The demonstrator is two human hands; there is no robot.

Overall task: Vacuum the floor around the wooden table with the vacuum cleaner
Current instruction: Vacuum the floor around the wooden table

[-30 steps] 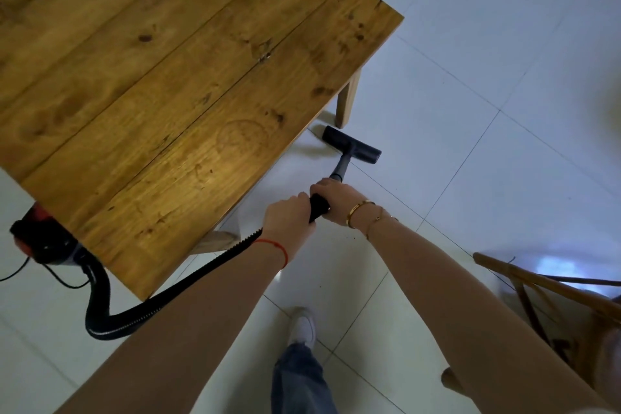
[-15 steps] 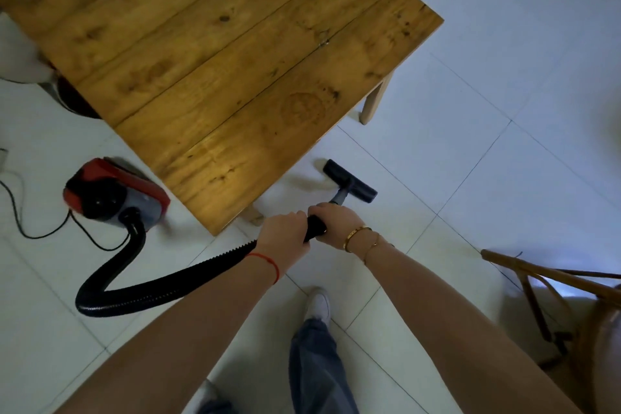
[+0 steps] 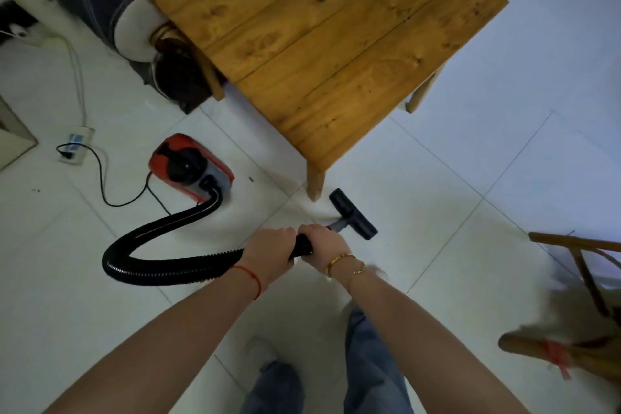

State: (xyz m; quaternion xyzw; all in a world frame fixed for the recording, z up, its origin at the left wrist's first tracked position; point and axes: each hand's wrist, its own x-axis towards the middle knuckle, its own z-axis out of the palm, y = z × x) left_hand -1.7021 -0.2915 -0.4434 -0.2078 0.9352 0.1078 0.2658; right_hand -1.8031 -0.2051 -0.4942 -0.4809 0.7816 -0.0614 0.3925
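The wooden table (image 3: pixel 336 44) fills the upper middle of the head view. Its near corner leg (image 3: pixel 315 182) stands on the white tiled floor (image 3: pixel 470 262). The red and grey vacuum cleaner body (image 3: pixel 190 166) sits left of that leg. Its black ribbed hose (image 3: pixel 161 247) loops to the black wand. My left hand (image 3: pixel 270 254) grips the wand's rear and my right hand (image 3: pixel 322 245) grips it just ahead. The black floor nozzle (image 3: pixel 353 213) lies flat on the tiles just right of the table leg.
A power strip (image 3: pixel 75 148) with a white cable and the vacuum's black cord (image 3: pixel 111 198) lie at the left. A dark and white cushioned seat (image 3: pixel 134 23) stands behind the table's left side. A wooden chair (image 3: pixel 584 296) is at the right edge. My legs and shoes show below.
I have stepped back, so the table sits farther up and the vacuum body is in full view. The nozzle has come out from under the table edge to beside the near leg.
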